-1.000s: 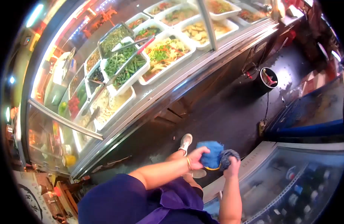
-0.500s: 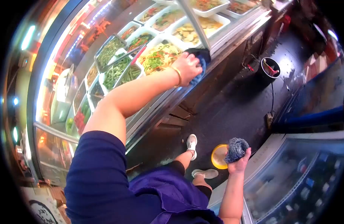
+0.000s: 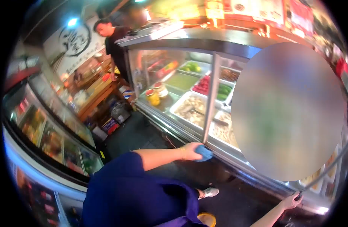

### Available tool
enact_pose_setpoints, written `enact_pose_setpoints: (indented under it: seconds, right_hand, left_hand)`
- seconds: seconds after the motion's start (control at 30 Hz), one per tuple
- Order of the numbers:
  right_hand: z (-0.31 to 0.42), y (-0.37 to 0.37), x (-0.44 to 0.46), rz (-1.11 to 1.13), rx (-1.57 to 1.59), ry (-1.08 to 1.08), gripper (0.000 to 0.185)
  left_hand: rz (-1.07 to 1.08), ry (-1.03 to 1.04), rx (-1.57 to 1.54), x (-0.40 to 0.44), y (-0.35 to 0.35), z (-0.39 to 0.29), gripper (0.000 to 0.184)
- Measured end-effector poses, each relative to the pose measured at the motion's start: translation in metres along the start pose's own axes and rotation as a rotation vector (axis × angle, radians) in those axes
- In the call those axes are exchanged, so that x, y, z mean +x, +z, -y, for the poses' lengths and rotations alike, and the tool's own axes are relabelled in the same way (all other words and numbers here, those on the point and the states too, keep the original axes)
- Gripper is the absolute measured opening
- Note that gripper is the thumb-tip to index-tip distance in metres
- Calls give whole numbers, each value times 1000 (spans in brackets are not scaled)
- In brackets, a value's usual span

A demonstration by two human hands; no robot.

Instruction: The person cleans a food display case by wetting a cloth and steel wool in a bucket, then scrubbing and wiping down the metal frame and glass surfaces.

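Observation:
My left hand (image 3: pixel 191 152), with a thin band at the wrist, grips a blue cloth (image 3: pixel 203 153) at the lower metal edge of the glass food case (image 3: pixel 174 132), near a glass frame post. Toward the lower right, my right hand (image 3: pixel 292 200) is closed at the foot of a slanted metal bar (image 3: pixel 329 168); a small dark thing shows at its fingers, too small to name. Behind the glass stand trays of food, among them a pale sliced food (image 3: pixel 193 109) and a red one (image 3: pixel 201 85). A large round blur hides the case's right part.
A co-worker in a dark top (image 3: pixel 119 47) stands by a wooden table (image 3: pixel 94 96) at the back left. Glass-door coolers (image 3: pixel 49 132) line the left side. A yellow-rimmed container (image 3: pixel 207 219) is on the dark floor (image 3: pixel 234 200) near a white shoe (image 3: pixel 210 192).
The view has swung left toward the co-worker and coolers. My left hand has moved with the blue cloth to another post along the case edge. My right hand has risen to the case edge.

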State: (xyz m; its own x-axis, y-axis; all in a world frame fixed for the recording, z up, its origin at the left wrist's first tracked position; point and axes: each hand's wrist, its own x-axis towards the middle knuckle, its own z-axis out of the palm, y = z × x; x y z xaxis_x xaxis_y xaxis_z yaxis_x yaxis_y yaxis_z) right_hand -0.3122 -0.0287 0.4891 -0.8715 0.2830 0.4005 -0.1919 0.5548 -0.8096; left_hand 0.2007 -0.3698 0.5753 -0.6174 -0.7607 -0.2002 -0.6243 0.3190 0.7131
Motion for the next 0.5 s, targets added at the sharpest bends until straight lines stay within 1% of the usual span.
enact_pose_setpoints:
  seconds: [0.03, 0.07, 0.1, 0.13, 0.2, 0.23, 0.27, 0.3, 0.33, 0.37, 0.4, 0.43, 0.47, 0.5]
  right_hand:
    - [-72, 46, 20, 32, -47, -277, 43]
    - [-86, 60, 27, -9, -69, -288, 38]
    - [-85, 74, 27, -20, 128, -193, 33]
    - [-65, 71, 19, 26, -29, -82, 36]
    - [22, 27, -50, -94, -44, -316, 35]
    - [35, 19, -76, -17, -79, -436, 33]
    - [44, 10, -90, 55, -115, -565, 31]
    - [53, 6, -94, -31, -37, -704, 26]
    - [58, 6, -91, 9, -8, -708, 27]
    - [58, 3, -83, 50, 9, -711, 28]
    - [52, -2, -74, 89, 13, -710, 29]
    - [14, 32, -53, 153, -35, -635, 32]
    - [-44, 35, -25, 197, -127, -544, 42]
    - [-21, 26, -19, 243, -178, -480, 37]
  left_hand:
    - [85, -36, -641, -23, -22, 25, 53]
    - [59, -213, -1010, -56, -44, 36, 47]
    - [-35, -394, -1235, -80, -52, 86, 50]
    - [-62, -421, -1439, -117, -66, 87, 51]
    - [-31, -458, -1840, -162, -83, 63, 55]
    - [-6, -432, -1933, -165, -81, 65, 57]
    - [-30, -427, -1917, -162, -72, 71, 57]
    - [-55, -420, -1897, -148, -64, 81, 57]
    - [-80, -409, -1868, -131, -59, 83, 57]
    - [-59, -366, -1823, -111, -56, 79, 57]
    - [-48, -384, -1812, -92, -55, 72, 57]
    - [-113, -388, -1803, -74, -56, 65, 56]
    - [-131, -423, -1787, -49, -50, 53, 55]
    - [-53, -405, -1781, -33, -47, 38, 50]
